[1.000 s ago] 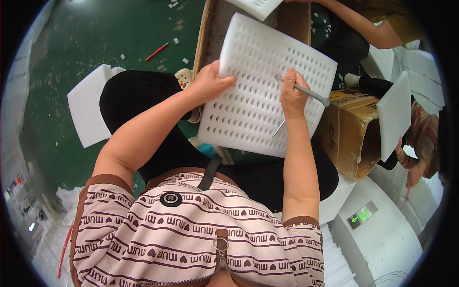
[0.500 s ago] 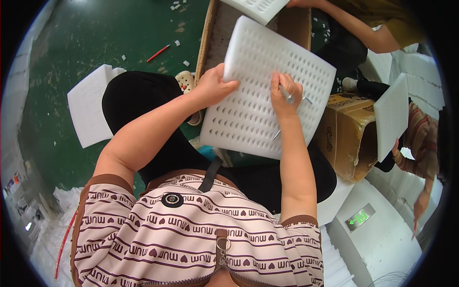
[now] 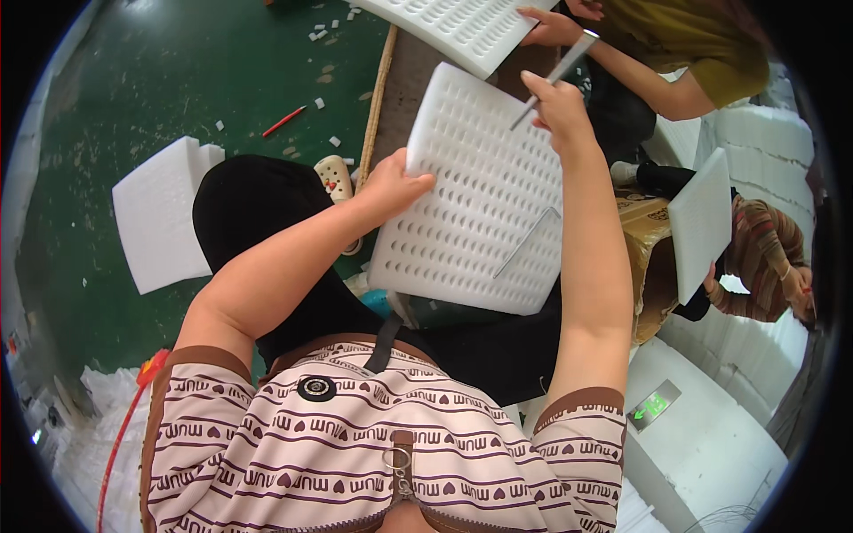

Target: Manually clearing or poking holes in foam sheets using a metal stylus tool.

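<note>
A thick white foam board (image 3: 462,169) with rows of small slot-like holes is tilted in front of me. My left hand (image 3: 400,186) grips its left edge, thumb on top and fingers beneath. Over the board's upper right edge, my right hand (image 3: 562,111) is closed around a slim silver metal tool (image 3: 576,51). One end points up to the right, and a narrower end points down toward the board; its exact kind is unclear. An L-shaped thin metal rod (image 3: 524,244) lies on the board's lower right part, left of my right forearm.
Behind the board is an open cardboard box (image 3: 380,98). A co-worker's hand (image 3: 553,28) holds another holed foam board (image 3: 462,35) over it. Farther right, a second person holds a foam board (image 3: 702,222) by a carton (image 3: 653,231). White foam pieces (image 3: 160,222) and a red pen-like stick (image 3: 284,120) lie left.
My right hand has risen off the board's holes toward its upper right edge with the silver tool, uncovering more of the L-shaped rod. The co-worker's foam board has come further into view.
</note>
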`<action>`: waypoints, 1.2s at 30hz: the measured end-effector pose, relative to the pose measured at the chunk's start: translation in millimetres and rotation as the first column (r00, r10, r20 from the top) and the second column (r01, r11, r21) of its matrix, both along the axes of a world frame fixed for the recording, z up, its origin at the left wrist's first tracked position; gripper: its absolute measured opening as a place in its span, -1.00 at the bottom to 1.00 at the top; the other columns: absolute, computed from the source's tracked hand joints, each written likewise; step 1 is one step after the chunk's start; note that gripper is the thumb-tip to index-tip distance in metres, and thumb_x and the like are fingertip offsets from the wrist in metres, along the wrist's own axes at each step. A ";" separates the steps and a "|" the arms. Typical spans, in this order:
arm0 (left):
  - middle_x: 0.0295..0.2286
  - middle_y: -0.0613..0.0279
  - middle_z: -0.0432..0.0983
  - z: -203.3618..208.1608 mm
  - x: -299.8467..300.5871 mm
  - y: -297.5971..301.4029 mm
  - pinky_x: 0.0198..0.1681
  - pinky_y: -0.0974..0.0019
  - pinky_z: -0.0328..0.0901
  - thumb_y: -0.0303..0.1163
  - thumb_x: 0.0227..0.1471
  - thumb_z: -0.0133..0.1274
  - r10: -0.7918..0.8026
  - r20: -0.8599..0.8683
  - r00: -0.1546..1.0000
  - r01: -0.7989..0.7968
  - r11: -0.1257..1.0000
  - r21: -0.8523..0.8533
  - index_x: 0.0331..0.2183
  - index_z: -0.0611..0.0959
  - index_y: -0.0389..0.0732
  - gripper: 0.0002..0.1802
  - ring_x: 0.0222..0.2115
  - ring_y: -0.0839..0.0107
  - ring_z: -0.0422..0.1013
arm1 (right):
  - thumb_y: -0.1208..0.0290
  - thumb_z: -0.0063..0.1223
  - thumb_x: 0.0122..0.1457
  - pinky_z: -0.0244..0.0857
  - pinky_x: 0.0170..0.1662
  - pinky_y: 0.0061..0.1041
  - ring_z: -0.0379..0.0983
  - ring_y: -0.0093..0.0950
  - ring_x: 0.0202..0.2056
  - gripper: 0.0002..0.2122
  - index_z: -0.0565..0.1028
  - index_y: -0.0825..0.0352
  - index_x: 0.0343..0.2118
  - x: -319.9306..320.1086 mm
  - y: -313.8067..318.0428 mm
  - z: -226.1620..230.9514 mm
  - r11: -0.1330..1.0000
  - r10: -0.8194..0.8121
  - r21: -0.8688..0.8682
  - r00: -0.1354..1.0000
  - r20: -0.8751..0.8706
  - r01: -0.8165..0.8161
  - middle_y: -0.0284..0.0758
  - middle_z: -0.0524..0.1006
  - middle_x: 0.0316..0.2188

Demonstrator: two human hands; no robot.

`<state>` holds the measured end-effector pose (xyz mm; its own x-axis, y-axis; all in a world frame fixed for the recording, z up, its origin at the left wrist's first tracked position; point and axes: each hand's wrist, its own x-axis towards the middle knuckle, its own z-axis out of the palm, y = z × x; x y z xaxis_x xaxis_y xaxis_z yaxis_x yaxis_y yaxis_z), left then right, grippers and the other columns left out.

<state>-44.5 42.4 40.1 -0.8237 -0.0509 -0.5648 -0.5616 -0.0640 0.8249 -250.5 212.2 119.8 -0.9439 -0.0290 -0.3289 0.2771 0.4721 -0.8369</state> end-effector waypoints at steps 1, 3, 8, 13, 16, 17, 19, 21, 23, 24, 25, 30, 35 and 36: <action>-0.31 -0.03 0.53 -2.4 -0.7 4.1 -0.28 0.26 0.43 -0.42 -0.09 0.01 0.035 0.006 0.999 -0.035 0.996 0.078 -0.15 0.48 -0.39 -0.59 -0.38 0.23 0.50 | 0.16 0.14 0.09 0.22 -0.55 -0.62 0.23 -0.60 -0.62 -0.71 0.49 0.31 -0.52 -25.2 8.4 -22.2 0.998 0.047 -0.032 0.997 0.066 -0.045 -0.43 0.38 -0.61; -0.29 -0.03 0.52 -6.0 -0.5 1.9 -0.28 0.25 0.43 -0.42 -0.09 0.01 0.094 0.033 0.995 -0.098 0.985 0.144 -0.14 0.48 -0.39 -0.59 -0.37 0.23 0.49 | 0.16 0.16 0.10 0.24 -0.53 -0.61 0.25 -0.60 -0.60 -0.72 0.51 0.32 -0.48 -32.6 -4.7 -23.7 0.987 0.150 -0.085 0.975 0.165 -0.138 -0.41 0.39 -0.59; -0.27 0.02 0.53 -0.3 2.1 1.5 -0.29 0.28 0.44 -0.39 0.01 0.05 0.086 0.097 0.992 -0.113 0.942 0.317 -0.07 0.45 -0.33 -0.58 -0.35 0.26 0.51 | 0.14 0.18 0.10 0.23 -0.52 -0.61 0.25 -0.61 -0.62 -0.71 0.51 0.32 -0.46 -23.7 -35.8 15.1 0.994 0.087 -0.083 0.989 0.116 -0.078 -0.42 0.38 -0.63; -0.27 -0.03 0.52 12.0 -3.9 -0.1 -0.29 0.26 0.44 -0.33 0.06 0.06 0.211 0.294 0.932 -0.323 0.851 0.413 -0.11 0.46 -0.41 -0.58 -0.37 0.25 0.50 | 0.13 0.12 0.14 0.16 -0.59 -0.63 0.20 -0.63 -0.68 -0.70 0.50 0.32 -0.47 -26.1 -52.5 22.7 1.000 -0.012 0.013 0.995 0.104 0.010 -0.45 0.35 -0.67; -0.26 -0.02 0.53 16.7 -3.8 -2.4 -0.29 0.25 0.44 -0.25 0.08 0.07 0.147 0.297 0.943 -0.261 0.883 0.390 -0.09 0.48 -0.35 -0.56 -0.35 0.27 0.51 | 0.13 0.11 0.15 0.15 -0.60 -0.63 0.19 -0.63 -0.69 -0.69 0.50 0.32 -0.48 -21.0 -47.3 20.3 0.999 -0.010 -0.045 0.996 0.086 0.014 -0.46 0.35 -0.68; -0.25 -0.02 0.54 17.0 -3.4 -2.3 -0.29 0.25 0.44 -0.22 0.09 0.08 0.124 0.297 0.947 -0.237 0.893 0.382 -0.08 0.48 -0.33 -0.56 -0.34 0.27 0.52 | 0.13 0.10 0.15 0.15 -0.60 -0.64 0.19 -0.64 -0.69 -0.69 0.50 0.32 -0.48 -19.0 -44.4 19.9 0.998 -0.012 -0.064 0.997 0.078 0.017 -0.46 0.34 -0.68; -0.25 -0.02 0.54 13.4 -2.0 -0.5 -0.29 0.24 0.44 -0.22 0.09 0.08 0.111 0.269 0.957 -0.211 0.902 0.376 -0.08 0.48 -0.32 -0.56 -0.34 0.27 0.52 | 0.13 0.09 0.16 0.14 -0.61 -0.64 0.18 -0.64 -0.70 -0.69 0.50 0.32 -0.48 -16.8 -37.7 21.8 0.994 -0.014 -0.105 0.998 0.054 0.020 -0.46 0.34 -0.69; -0.26 -0.02 0.54 8.3 0.7 1.8 -0.29 0.22 0.45 -0.22 0.09 0.07 0.094 0.217 0.972 -0.170 0.916 0.363 -0.09 0.49 -0.32 -0.57 -0.34 0.26 0.52 | 0.13 0.08 0.16 0.13 -0.62 -0.64 0.18 -0.64 -0.70 -0.69 0.50 0.32 -0.49 -13.3 -28.9 24.3 0.989 -0.021 -0.144 0.999 0.028 0.025 -0.46 0.34 -0.70; -0.26 -0.02 0.54 7.7 1.6 1.5 -0.29 0.21 0.45 -0.22 0.09 0.07 0.078 0.191 0.979 -0.143 0.924 0.356 -0.09 0.49 -0.32 -0.57 -0.34 0.26 0.52 | 0.13 0.07 0.17 0.12 -0.62 -0.65 0.17 -0.64 -0.71 -0.69 0.50 0.32 -0.49 -7.4 -20.4 26.1 0.983 -0.028 -0.183 1.000 0.006 0.028 -0.46 0.33 -0.70; -0.26 -0.02 0.54 9.2 1.7 0.0 -0.29 0.20 0.45 -0.21 0.09 0.07 0.069 0.190 0.979 -0.136 0.921 0.366 -0.09 0.49 -0.32 -0.57 -0.34 0.25 0.52 | 0.13 0.06 0.17 0.11 -0.63 -0.65 0.17 -0.64 -0.71 -0.68 0.50 0.32 -0.49 -3.4 -16.7 26.6 0.979 -0.030 -0.202 1.000 -0.004 0.028 -0.46 0.33 -0.70; -0.27 -0.02 0.54 11.0 1.3 -1.7 -0.29 0.20 0.44 -0.21 0.09 0.07 0.060 0.190 0.980 -0.129 0.918 0.376 -0.09 0.49 -0.32 -0.56 -0.34 0.25 0.52 | 0.13 0.06 0.18 0.11 -0.63 -0.65 0.16 -0.64 -0.72 -0.68 0.50 0.32 -0.50 1.1 -12.8 27.2 0.975 -0.033 -0.220 0.999 -0.014 0.029 -0.46 0.33 -0.71; -0.26 -0.05 0.54 12.5 -4.0 -3.4 -0.25 0.15 0.44 -0.22 0.07 0.08 0.040 0.174 0.984 -0.106 0.915 0.388 -0.08 0.48 -0.32 -0.55 -0.31 0.21 0.52 | 0.15 0.06 0.16 0.10 -0.63 -0.60 0.15 -0.60 -0.72 -0.65 0.47 0.33 -0.62 65.0 62.2 -4.1 0.967 0.174 0.202 0.982 -0.080 -0.155 -0.45 0.31 -0.75; -0.20 -0.11 0.51 -1.0 -4.0 -12.3 -0.18 0.07 0.41 -0.28 0.05 0.09 0.038 0.156 0.987 -0.103 0.897 0.429 -0.05 0.46 -0.33 -0.54 -0.25 0.13 0.50 | 0.17 0.14 0.09 0.24 -0.49 -0.55 0.24 -0.52 -0.63 -0.65 0.43 0.34 -0.67 159.5 86.4 -27.4 0.733 0.179 0.608 0.950 0.258 -0.303 -0.40 0.35 -0.73; -0.19 -0.12 0.50 -3.4 -3.4 -13.1 -0.16 0.04 0.39 -0.29 0.04 0.09 0.037 0.149 0.988 -0.103 0.880 0.464 -0.04 0.45 -0.33 -0.53 -0.23 0.11 0.49 | 0.12 0.13 0.08 0.26 -0.50 -0.48 0.27 -0.45 -0.65 -0.63 0.43 0.34 -0.67 170.3 88.4 -39.6 0.783 0.137 0.587 0.978 0.155 -0.203 -0.35 0.39 -0.73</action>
